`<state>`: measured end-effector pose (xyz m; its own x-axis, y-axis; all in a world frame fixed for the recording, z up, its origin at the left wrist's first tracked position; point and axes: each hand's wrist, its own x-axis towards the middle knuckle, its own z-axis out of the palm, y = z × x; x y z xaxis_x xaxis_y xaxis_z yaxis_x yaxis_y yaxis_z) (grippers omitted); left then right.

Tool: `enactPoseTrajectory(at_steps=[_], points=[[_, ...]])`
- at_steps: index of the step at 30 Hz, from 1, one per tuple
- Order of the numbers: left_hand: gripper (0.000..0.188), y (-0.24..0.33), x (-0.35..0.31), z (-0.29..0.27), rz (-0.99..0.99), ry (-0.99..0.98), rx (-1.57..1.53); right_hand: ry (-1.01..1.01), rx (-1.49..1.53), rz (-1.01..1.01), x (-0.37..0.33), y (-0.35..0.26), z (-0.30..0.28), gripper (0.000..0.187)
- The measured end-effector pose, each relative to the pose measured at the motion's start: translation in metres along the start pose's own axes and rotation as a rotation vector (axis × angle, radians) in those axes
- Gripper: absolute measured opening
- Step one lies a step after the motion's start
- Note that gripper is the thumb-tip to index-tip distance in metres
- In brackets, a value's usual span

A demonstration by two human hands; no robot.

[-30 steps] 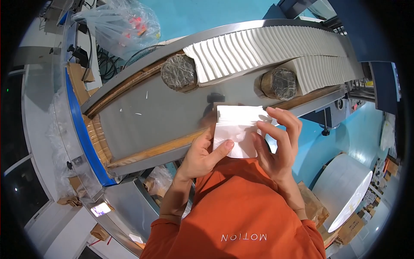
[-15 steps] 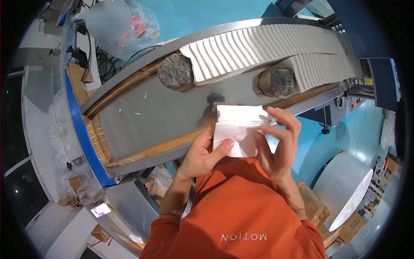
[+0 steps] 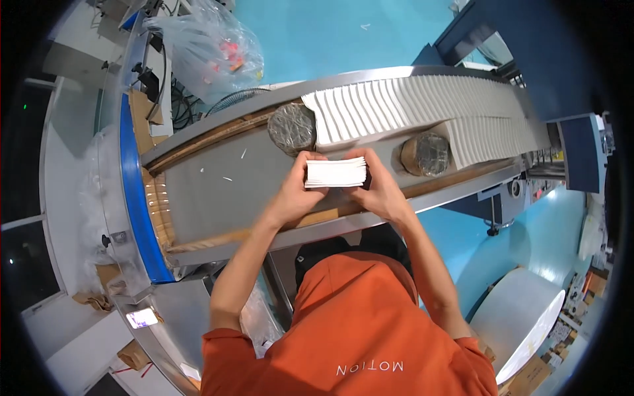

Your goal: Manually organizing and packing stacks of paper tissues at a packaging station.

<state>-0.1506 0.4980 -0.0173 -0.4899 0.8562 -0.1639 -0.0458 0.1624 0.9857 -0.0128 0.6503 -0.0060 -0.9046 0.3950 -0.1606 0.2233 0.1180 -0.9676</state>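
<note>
A small stack of folded white paper napkins (image 3: pixel 335 173) is held over the grey conveyor bed (image 3: pixel 211 198), its layered edges facing up. My left hand (image 3: pixel 300 185) grips the stack's left side, and my right hand (image 3: pixel 378 188) closes on its right side. Beyond my hands, a long row of white folded napkins (image 3: pixel 376 105) stands packed on the conveyor, with a second, shorter row (image 3: pixel 482 140) beside it on the right. A round weight wrapped in clear film (image 3: pixel 292 127) rests against the end of the long row. Another wrapped round weight (image 3: pixel 426 154) sits at the end of the shorter row.
Wooden rails (image 3: pixel 224 240) and metal edges border the conveyor. A dark blue machine (image 3: pixel 574 158) stands at its right end. A large white paper roll (image 3: pixel 522 323) lies at lower right. At upper left hangs a clear plastic bag (image 3: pixel 211 53); a lit phone (image 3: pixel 142 318) lies at lower left.
Both hands have moved forward with the napkins, away from my body and over the conveyor. My right hand, whose fingers were lifted and apart, now grips the stack's side.
</note>
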Motion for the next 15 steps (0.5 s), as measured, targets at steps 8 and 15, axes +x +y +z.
enactPoseTrajectory(at_steps=[8, 15], points=[[0.03, -0.001, -0.03, -0.033, 0.052, 0.065, 0.076, -0.028, 0.119, -0.064, 0.009, -0.002, 0.029, 0.032], [0.036, 0.007, -0.163, -0.235, -0.388, 0.883, 0.547, 0.144, 0.031, 0.031, -0.039, 0.003, 0.003, 0.012]])
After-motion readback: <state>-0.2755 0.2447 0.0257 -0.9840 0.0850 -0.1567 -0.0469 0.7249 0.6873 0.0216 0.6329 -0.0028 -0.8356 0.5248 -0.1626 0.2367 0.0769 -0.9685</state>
